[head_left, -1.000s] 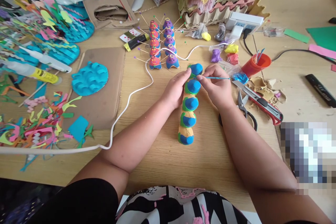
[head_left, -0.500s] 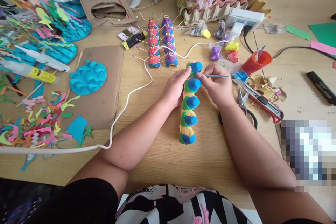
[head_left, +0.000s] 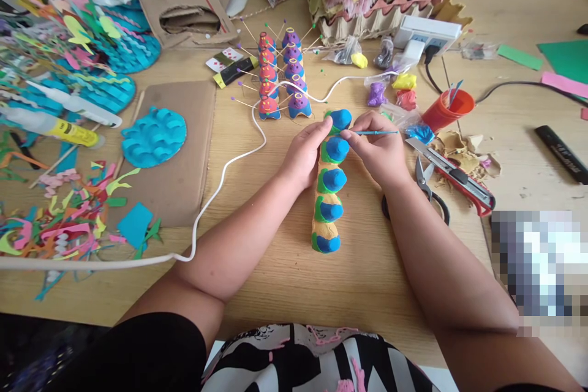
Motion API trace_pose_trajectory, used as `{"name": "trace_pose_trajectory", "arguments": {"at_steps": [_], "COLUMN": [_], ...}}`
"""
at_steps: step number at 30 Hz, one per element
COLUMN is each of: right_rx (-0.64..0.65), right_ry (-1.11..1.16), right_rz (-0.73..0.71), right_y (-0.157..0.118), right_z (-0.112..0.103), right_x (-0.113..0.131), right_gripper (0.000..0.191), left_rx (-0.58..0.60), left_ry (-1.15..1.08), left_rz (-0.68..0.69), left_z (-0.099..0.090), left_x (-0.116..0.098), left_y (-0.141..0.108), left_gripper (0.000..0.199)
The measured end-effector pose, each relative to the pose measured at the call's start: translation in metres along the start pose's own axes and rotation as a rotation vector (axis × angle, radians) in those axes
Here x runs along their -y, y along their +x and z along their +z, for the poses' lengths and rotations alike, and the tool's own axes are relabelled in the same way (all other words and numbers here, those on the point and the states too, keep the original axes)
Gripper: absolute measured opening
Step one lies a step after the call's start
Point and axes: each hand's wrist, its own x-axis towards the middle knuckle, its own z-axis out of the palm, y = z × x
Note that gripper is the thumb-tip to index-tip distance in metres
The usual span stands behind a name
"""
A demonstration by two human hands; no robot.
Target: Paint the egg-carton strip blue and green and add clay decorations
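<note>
An egg-carton strip (head_left: 331, 180) with several bumps coated in blue and green runs lengthwise between my arms, bare tan carton showing between the bumps. My left hand (head_left: 307, 150) grips its far end from the left, thumb near the top bump. My right hand (head_left: 379, 146) pinches a thin blue stick (head_left: 374, 132), whose tip end is at the strip's right side, between the two farthest bumps. Beyond the strip stand a red-and-blue bump row (head_left: 269, 87) and a purple-and-blue bump row (head_left: 299, 104), both with pin-like sticks poking out.
A white cable (head_left: 223, 174) loops left of my left arm. Scissors (head_left: 425, 180), a red utility knife (head_left: 459, 179) and an orange cup (head_left: 448, 110) lie or stand to the right. Cardboard (head_left: 193, 147) bears a blue piece (head_left: 154, 136). Egg cartons (head_left: 390, 6) are stacked at the back.
The coated strip has shifted slightly left, its near end most clearly. Both hands have moved slightly left with it and keep their grips.
</note>
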Motion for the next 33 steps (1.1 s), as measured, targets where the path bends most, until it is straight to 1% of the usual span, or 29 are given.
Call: {"name": "trace_pose_trajectory", "arguments": {"at_steps": [2,4,10,14,17,20,23,25,27,30,33], "right_rx": [0.019,0.013,-0.008,0.004,0.009,0.022,0.037,0.039,0.041,0.05,0.059], "right_ry": [0.011,0.026,0.064,0.068,0.079,0.104,0.138,0.145,0.134,0.11,0.095], "right_rz": [0.02,0.029,0.057,0.042,0.06,0.086,0.09,0.088,0.092,0.101,0.087], "right_y": [0.0,-0.001,-0.002,-0.002,-0.002,-0.002,-0.002,-0.002,-0.002,-0.001,-0.001], "right_z": [0.0,0.0,0.0,0.001,0.002,0.002,0.001,0.0,-0.001,-0.003,-0.004], "right_x": [0.001,0.002,0.002,0.002,0.003,0.006,0.008,0.009,0.01,0.011,0.011], "right_gripper": [0.055,0.054,0.052,0.049,0.049,0.052,0.054,0.054,0.055,0.056,0.056], "left_rx": [-0.044,-0.064,-0.034,-0.004,0.024,0.035,0.023,0.029,0.036,0.015,-0.007], "left_ry": [0.012,0.015,-0.038,-0.006,-0.003,-0.001,-0.003,0.0,0.021,0.048,0.045], "left_rz": [-0.033,-0.041,-0.068,-0.016,0.019,-0.006,-0.047,-0.052,-0.04,-0.026,-0.037], "left_z": [0.0,0.0,-0.003,-0.004,-0.004,-0.004,-0.003,-0.002,-0.002,-0.003,-0.002], "left_x": [-0.002,-0.003,-0.001,0.0,-0.001,-0.003,-0.005,-0.006,-0.006,-0.007,-0.008], "left_y": [0.0,0.001,0.005,0.005,0.004,0.002,0.0,0.0,0.0,0.0,-0.002], "left_gripper": [0.043,0.045,0.05,0.046,0.041,0.034,0.032,0.036,0.044,0.056,0.06]}}
